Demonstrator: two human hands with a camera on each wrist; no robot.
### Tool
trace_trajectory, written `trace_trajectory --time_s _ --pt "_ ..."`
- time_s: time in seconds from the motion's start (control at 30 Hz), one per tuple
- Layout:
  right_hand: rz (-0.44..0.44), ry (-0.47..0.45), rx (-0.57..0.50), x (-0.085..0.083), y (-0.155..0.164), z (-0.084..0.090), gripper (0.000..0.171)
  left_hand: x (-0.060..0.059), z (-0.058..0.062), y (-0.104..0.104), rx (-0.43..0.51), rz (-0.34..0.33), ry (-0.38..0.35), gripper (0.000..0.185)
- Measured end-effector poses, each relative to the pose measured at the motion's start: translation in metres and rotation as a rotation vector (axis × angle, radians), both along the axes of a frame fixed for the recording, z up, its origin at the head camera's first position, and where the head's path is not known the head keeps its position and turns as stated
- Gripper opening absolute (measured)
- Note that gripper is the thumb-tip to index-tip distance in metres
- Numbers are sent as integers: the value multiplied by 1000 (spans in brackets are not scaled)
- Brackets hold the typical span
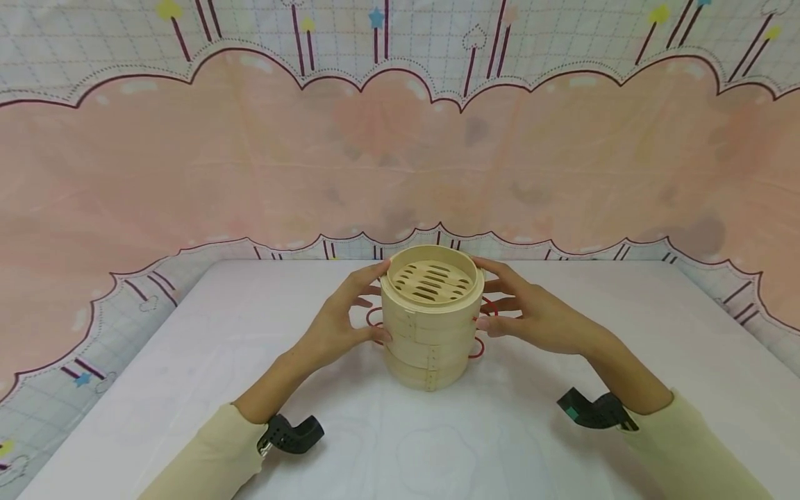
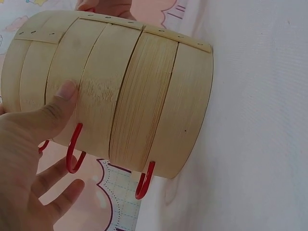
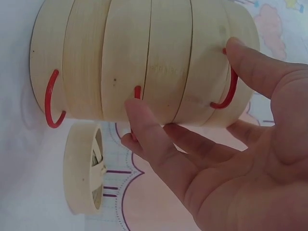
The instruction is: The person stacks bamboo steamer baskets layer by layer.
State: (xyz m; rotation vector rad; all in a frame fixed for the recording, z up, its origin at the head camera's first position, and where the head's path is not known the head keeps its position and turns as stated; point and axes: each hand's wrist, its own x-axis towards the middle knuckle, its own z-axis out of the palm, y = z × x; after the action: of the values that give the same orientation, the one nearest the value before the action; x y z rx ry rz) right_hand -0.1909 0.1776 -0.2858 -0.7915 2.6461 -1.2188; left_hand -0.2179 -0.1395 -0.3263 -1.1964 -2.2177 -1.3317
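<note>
A stack of round bamboo steamer baskets [image 1: 428, 347] stands upright on the table, with the slatted floor [image 1: 431, 281] of the top basket showing. Red loop handles [image 2: 73, 149] stick out at its sides. My left hand [image 1: 334, 319] holds the stack's left side, thumb on the near wall and fingers reaching round behind. On the opposite side my right hand [image 1: 537, 316] grips it, thumb [image 3: 245, 62] at the upper red handle and another fingertip at the middle one. In the right wrist view, a low round bamboo piece [image 3: 79, 168] with a woven inside appears beyond the stack; the head view hides it.
White cloth covers the table [image 1: 437, 451]. Behind hangs a peach-coloured curtain [image 1: 400, 160] with a cloud-edged print. Each wrist wears a black camera mount, the left mount [image 1: 290, 434] and the right mount [image 1: 594, 410].
</note>
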Motion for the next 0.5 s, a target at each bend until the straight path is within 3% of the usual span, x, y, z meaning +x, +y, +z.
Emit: trace_trajectory --time_s 0.1,0.2,0.5 --pt "-3 -7 2 0 0 0 81 9 10 2 3 3 8 92" --pt "-4 -21 -2 0 0 1 80 9 10 3 9 3 22 90" --pt "13 -78 -54 0 -1 2 78 -14 -16 -2 8 23 39 93"
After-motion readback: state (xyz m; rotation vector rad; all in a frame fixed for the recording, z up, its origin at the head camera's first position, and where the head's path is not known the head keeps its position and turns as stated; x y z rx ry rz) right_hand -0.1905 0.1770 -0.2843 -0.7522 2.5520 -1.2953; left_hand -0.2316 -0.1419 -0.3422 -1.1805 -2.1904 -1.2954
